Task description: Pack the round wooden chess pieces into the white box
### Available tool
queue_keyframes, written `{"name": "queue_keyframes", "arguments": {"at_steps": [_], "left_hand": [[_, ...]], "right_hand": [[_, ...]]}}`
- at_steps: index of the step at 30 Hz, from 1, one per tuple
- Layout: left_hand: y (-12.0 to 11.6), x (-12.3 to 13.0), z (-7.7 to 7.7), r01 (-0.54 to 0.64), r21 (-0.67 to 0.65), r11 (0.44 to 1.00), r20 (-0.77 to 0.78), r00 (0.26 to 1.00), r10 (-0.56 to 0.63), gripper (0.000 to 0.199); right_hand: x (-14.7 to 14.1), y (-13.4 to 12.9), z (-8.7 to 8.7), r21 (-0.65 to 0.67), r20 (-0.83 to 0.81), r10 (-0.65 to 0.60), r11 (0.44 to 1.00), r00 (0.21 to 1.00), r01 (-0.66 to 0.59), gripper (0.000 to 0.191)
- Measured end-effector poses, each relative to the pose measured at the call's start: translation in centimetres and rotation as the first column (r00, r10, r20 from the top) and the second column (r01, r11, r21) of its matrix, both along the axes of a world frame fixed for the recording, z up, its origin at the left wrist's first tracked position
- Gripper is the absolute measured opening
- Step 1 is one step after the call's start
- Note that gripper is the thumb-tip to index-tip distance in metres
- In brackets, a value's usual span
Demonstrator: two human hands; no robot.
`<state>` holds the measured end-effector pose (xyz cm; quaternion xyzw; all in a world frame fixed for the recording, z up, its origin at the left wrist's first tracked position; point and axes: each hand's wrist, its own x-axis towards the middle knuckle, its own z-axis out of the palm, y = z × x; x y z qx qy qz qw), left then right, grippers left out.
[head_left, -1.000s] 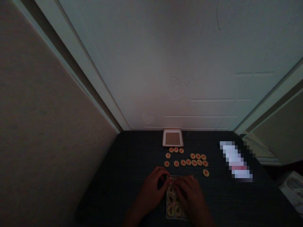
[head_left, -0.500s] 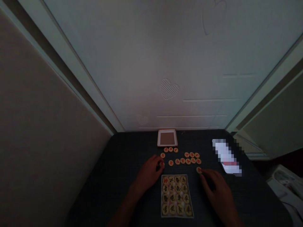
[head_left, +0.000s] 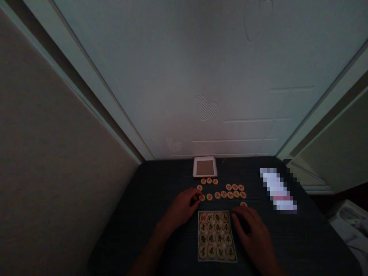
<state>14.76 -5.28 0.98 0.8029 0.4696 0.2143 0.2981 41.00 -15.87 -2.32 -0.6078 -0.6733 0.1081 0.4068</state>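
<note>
Round wooden pieces with red characters lie in short rows on the dark table. My left hand has its fingertips at a red-marked piece at the left end of the front row. Just right of a clear square tray, my right hand has thumb and forefinger apart, with nothing seen between them. One red piece rests beyond its knuckles, partly hidden. The tray holds a grid of pieces, mostly black-marked, with a red one in its far left corner.
A shallow open box stands at the table's back edge, against a white panel with heart patterns. A blurred-out bright object lies at the right. White items are beyond the table's right edge.
My right hand has let go of the red piece and moved left to the tray's far right corner. My left hand stays by its piece. The view has shifted slightly.
</note>
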Motion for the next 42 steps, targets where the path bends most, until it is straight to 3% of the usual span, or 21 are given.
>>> {"name": "queue_keyframes", "arguments": {"at_steps": [4, 8, 13, 19, 23, 27, 31, 35, 42], "left_hand": [[-0.1, 0.6, 0.2, 0.072, 0.057, 0.996, -0.023, 0.997, -0.070, 0.021], [-0.2, 0.8, 0.1, 0.063, 0.078, 0.995, -0.054, 0.997, -0.059, 0.016], [-0.3, -0.2, -0.2, 0.006, 0.078, 0.997, -0.054, 0.999, -0.002, 0.019], [0.3, -1.2, 0.4, -0.030, 0.098, 0.995, -0.076, 0.996, 0.038, 0.024], [0.9, -0.2, 1.0, -0.009, 0.121, 0.993, -0.103, 0.994, 0.021, 0.025], [1.4, 1.8, 1.3, 0.099, 0.202, 0.974, -0.147, 0.987, -0.070, 0.021], [1.7, 3.4, 1.1, 0.197, 0.206, 0.958, -0.230, 0.962, -0.148, 0.012], [1.9, 4.0, 0.7, 0.200, 0.177, 0.964, -0.264, 0.953, -0.149, 0.009], [2.0, 4.1, 0.8, 0.190, 0.178, 0.965, -0.254, 0.957, -0.142, 0.008]], "right_hand": [[-1.8, -0.6, 0.7, 0.014, 0.015, 0.153, 0.988, 0.988, -0.153, 0.021], [-4.5, -0.9, 1.4, -0.036, 0.121, 0.329, 0.944, 0.936, -0.327, 0.033], [-6.7, -0.4, 1.3, -0.091, 0.149, 0.362, 0.931, 0.920, -0.352, 0.043], [-6.6, -0.4, 1.4, -0.098, 0.140, 0.360, 0.932, 0.922, -0.349, 0.044], [-4.3, -0.3, 0.7, -0.045, 0.096, 0.274, 0.962, 0.957, -0.271, 0.034], [-0.3, -0.2, -0.7, 0.044, 0.060, 0.091, 0.995, 0.994, -0.094, 0.024], [3.0, -0.2, -1.8, 0.035, 0.071, -0.058, 0.998, 0.996, 0.056, 0.025], [4.6, -0.2, -2.5, 0.013, 0.090, -0.114, 0.993, 0.989, 0.113, 0.027], [5.0, 0.5, -3.0, -0.022, 0.094, -0.118, 0.992, 0.989, 0.121, 0.031]]}}
